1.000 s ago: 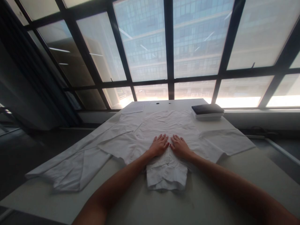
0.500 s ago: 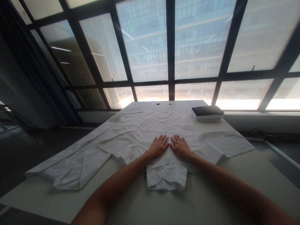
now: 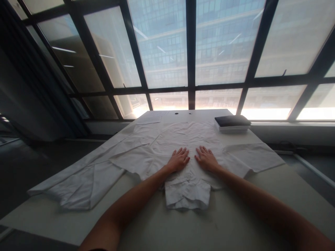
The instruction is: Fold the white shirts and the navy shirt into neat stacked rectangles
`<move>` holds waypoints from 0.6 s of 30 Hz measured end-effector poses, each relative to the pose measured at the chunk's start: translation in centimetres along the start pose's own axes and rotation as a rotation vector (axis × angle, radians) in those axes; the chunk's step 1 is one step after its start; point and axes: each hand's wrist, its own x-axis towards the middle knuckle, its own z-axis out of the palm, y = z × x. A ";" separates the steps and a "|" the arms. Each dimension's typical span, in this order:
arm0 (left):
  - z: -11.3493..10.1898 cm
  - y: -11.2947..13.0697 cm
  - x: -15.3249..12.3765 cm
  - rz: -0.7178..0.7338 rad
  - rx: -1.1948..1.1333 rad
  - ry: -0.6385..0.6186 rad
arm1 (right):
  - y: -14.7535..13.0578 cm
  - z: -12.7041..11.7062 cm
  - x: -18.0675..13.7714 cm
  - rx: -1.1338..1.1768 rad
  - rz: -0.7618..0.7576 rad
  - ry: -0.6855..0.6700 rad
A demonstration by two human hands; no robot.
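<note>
A white shirt (image 3: 188, 134) lies spread over the table, its collar (image 3: 187, 196) toward me and its fabric lightly wrinkled. My left hand (image 3: 178, 159) rests flat on the cloth above the collar, fingers stretched out. Beside it, a small gap to the right, my right hand (image 3: 206, 158) also lies flat with fingers apart. Neither hand grips anything. One sleeve reaches out to the right, and more white cloth (image 3: 89, 181) lies folded over the table's left side.
At the table's far right sits a stack of folded cloth (image 3: 232, 124), dark on top and white below. A white sheet (image 3: 149, 119) lies at the far left. The white table (image 3: 167, 228) stands before large windows (image 3: 159, 42); a dark curtain (image 3: 39, 80) hangs at left.
My right hand has slid a little to the right, away from my left hand, widening the gap. My left hand stays nearly where it was on the shirt.
</note>
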 end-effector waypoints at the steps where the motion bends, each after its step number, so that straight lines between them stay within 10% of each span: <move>1: 0.0 0.0 0.0 -0.001 0.000 -0.002 | 0.8 -0.1 0.1 -0.018 0.035 0.005; 8: 0.0 -0.1 0.0 0.008 0.000 -0.009 | 5.7 -0.3 0.5 -0.100 0.182 0.057; 18: -0.4 -0.4 -0.2 0.056 -0.021 -0.115 | 6.0 0.2 0.6 -0.133 0.188 0.113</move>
